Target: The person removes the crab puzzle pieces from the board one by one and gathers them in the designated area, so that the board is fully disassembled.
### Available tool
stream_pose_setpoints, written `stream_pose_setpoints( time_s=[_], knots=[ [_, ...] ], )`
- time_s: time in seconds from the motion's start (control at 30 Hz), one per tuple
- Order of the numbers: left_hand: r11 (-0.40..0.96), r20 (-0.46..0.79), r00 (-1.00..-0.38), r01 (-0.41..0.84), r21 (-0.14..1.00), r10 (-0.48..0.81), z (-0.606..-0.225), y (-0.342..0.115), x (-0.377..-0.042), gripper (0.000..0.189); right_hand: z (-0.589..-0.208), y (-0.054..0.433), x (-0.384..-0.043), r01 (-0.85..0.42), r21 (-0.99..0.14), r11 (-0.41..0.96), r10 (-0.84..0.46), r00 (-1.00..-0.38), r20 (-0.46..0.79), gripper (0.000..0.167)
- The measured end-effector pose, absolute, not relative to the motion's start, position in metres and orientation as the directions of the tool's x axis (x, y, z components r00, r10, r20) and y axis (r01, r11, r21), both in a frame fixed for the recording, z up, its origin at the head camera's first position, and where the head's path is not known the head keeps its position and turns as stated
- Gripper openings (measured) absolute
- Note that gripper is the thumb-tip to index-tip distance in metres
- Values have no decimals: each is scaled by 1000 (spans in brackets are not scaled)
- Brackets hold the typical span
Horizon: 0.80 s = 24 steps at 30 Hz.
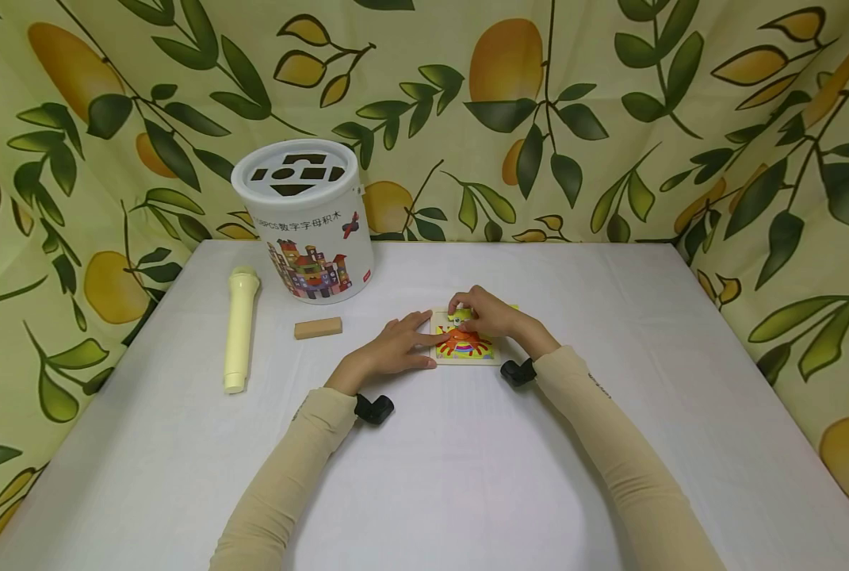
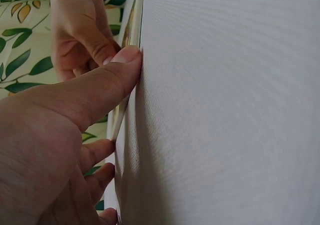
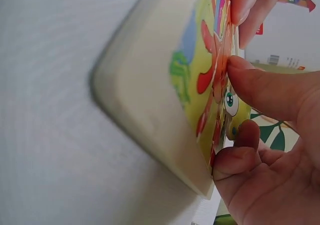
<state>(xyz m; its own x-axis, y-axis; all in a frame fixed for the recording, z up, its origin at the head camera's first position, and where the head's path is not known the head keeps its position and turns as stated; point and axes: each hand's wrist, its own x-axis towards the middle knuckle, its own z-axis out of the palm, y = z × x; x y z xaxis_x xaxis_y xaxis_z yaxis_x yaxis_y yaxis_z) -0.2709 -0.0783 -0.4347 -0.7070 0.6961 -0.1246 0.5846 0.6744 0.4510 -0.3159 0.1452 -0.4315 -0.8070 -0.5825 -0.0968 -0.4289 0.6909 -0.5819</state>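
Observation:
A small wooden jigsaw board (image 1: 434,323) with a red crab picture lies on the white table. My left hand (image 1: 395,346) rests at its left side with fingers spread, the index finger reaching over the picture. In the left wrist view the thumb (image 2: 112,77) presses along the board's near edge. Over the upper part of the picture, my right hand (image 1: 491,315) pinches a yellow puzzle piece (image 3: 243,112) printed with an eye. That piece stands tilted up from the picture in the right wrist view. My right fingers partly cover the board's upper right.
Left of the board lies a wooden block (image 1: 318,327). Farther left is a pale yellow microphone-shaped tube (image 1: 239,333). A white bucket (image 1: 310,230) with shaped holes in its lid stands at the back left. Behind the table hangs a leaf-and-fruit patterned curtain (image 1: 424,119).

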Motion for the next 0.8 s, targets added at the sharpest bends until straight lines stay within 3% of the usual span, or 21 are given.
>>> stream_pose_setpoints(
  time_s=[0.3,0.5,0.8],
  knots=[
    [679,-132,-711,574,458,691,-434,-78,-270,50,-430,147,-315,-352,-622,700,-524,-844,-111,32],
    [683,-136,-714,571,455,687,-435,-78,-270,51,-430,155,-316,-351,-656,668,-500,-865,-47,14],
    [680,-133,-712,573,457,689,-433,-79,-269,52,-430,161,-320,-322,-700,637,-450,-893,2,12]
  ],
)
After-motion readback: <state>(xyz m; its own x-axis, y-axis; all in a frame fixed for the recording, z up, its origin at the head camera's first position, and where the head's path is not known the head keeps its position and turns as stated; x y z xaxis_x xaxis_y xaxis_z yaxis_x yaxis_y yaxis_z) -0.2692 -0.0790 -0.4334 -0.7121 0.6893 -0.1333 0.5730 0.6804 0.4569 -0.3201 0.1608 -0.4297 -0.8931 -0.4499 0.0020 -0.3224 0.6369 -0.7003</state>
